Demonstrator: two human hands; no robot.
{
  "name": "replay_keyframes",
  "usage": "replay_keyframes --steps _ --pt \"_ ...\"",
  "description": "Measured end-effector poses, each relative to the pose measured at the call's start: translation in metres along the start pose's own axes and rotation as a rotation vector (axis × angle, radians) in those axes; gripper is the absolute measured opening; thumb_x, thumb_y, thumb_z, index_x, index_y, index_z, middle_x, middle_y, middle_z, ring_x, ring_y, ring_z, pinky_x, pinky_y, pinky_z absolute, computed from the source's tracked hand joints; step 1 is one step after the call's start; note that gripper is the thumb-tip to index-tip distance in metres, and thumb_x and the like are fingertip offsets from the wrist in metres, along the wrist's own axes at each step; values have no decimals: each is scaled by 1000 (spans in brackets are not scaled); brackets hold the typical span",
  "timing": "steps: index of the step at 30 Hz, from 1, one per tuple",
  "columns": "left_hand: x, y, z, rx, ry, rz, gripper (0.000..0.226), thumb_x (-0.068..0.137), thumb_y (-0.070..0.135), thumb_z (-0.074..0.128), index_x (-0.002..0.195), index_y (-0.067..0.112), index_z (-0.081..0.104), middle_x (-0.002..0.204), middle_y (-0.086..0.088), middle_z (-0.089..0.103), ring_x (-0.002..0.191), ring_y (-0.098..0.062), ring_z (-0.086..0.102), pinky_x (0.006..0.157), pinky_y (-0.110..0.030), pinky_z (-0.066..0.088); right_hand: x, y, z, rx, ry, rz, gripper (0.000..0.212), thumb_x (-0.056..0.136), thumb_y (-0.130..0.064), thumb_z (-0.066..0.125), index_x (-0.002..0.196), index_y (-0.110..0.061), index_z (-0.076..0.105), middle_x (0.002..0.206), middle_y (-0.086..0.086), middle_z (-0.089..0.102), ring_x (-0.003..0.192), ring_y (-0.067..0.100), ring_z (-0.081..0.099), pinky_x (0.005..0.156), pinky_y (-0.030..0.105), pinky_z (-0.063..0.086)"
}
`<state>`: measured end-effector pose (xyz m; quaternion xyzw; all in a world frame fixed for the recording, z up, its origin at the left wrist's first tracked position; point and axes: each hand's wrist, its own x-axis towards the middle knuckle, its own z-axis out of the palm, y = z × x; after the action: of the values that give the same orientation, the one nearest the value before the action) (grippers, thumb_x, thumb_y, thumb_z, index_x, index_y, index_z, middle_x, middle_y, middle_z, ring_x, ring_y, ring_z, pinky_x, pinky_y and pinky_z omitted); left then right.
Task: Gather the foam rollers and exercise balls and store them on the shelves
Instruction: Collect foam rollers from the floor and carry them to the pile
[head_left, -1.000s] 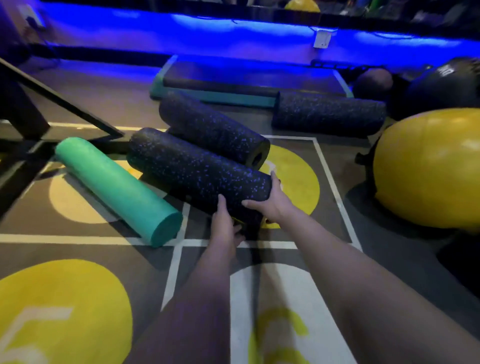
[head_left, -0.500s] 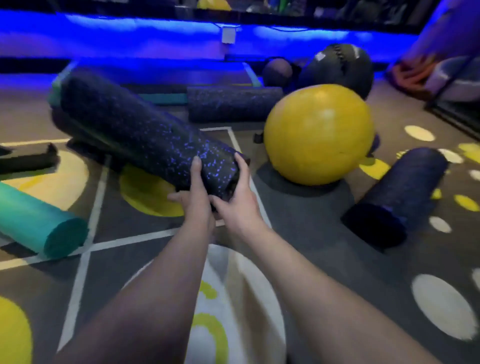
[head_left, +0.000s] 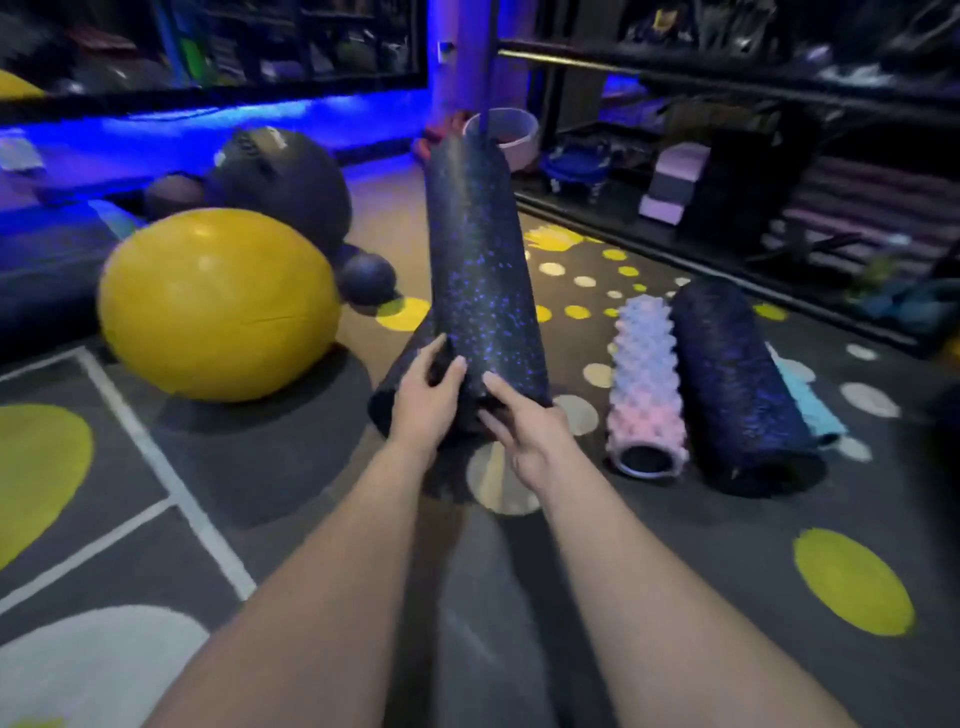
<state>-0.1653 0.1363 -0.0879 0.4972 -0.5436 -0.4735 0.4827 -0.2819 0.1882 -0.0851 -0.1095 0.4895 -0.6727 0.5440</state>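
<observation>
**A:** Where's the speckled foam roller (head_left: 480, 249)?

**B:** It's held off the floor (head_left: 675, 571), nearly upright in front of the person. Its top end is tipped away toward the shelves (head_left: 701, 73).

**A:** And the hands?

**B:** Both hold its near, lower end. The left hand (head_left: 423, 400) curls its fingers round the left side. The right hand (head_left: 530, 431) lays its thumb on the front face, with its fingers curled under the end.

**A:** What else is lying about?

**B:** On the left, a yellow exercise ball (head_left: 218, 304) rests on the floor. A large dark ball (head_left: 283, 182) sits behind it, and a small dark ball (head_left: 366, 278) is just beside its right edge. On the right, a pink-and-white knobbed roller (head_left: 644, 384) lies just beside a second dark roller (head_left: 737, 384). A pale blue piece (head_left: 810, 410) pokes out from that one's far side, but I can't tell what it is.

**A:** Anything under the held one?

**B:** There's a dark shape behind the left hand, too blurred to name.
</observation>
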Motion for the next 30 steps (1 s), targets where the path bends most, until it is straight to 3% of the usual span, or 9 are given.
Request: replay_keyframes --steps 2,5,7,9,13,16,22,26,30 --pt "-1 -12 40 -10 -94 -38 52 82 40 63 131 24 64 131 2 67 122 -16 62 112 -43 44 19 -11 -32 70 82 43 90 56 -15 96 131 5 50 125 23 65 97 29 73 61 29 61" --pt "-5 -18 78 -48 -225 -120 39 93 -3 54 127 12 65 127 -7 68 115 -19 63 112 -45 44 25 -16 -63 -12 233 85 28 90 -3 69 114 3 57 103 22 64 76 25 66 48 29 58" --pt "-8 -25 86 -12 -250 -156 45 91 -12 48 122 13 67 120 -6 69 106 -20 64 105 -42 49 20 -13 -75 -279 358 115 38 85 -9 67 120 -2 53 107 21 65 84 31 66 64 40 60" --pt "-9 -34 76 81 -193 -151 44 90 -9 48 121 14 69 115 1 69 108 -17 65 103 -35 49 13 -9 -79 -666 547 84 63 83 -14 65 140 -1 40 130 25 59 114 40 62 95 45 51" --pt "0 -51 10 188 -21 -163 40 80 9 44 95 30 75 100 5 75 99 -16 71 100 -39 54 -16 7 -38 -945 657 -346 53 91 -12 56 141 -10 40 139 20 49 120 42 56 94 46 46" --pt "10 -62 -70 283 112 -188 35 76 21 42 78 40 71 95 7 76 91 -21 73 89 -43 59 -24 45 21 -1105 387 -550 43 91 -13 53 133 -15 48 130 14 51 109 40 59 87 44 47" --pt "-17 -52 -258 470 436 -223 30 94 14 50 113 23 71 111 -4 73 103 -25 65 89 -35 52 -53 148 151 -1290 -153 -380 38 95 -15 54 132 -15 51 131 13 47 116 38 55 91 41 42" --pt "-52 -74 -387 567 620 -263 33 88 7 52 114 17 71 109 -7 71 101 -27 66 84 -32 49 -82 216 220 -1477 -498 -441 38 99 -23 52 137 -19 49 137 6 43 118 30 55 90 40 45" --pt "-96 -106 -501 643 829 -370 32 90 11 55 117 16 69 110 -10 67 100 -30 64 83 -37 47 -108 284 264 -1594 -690 -430 42 100 -25 50 141 -19 47 143 3 44 124 28 52 93 40 46"
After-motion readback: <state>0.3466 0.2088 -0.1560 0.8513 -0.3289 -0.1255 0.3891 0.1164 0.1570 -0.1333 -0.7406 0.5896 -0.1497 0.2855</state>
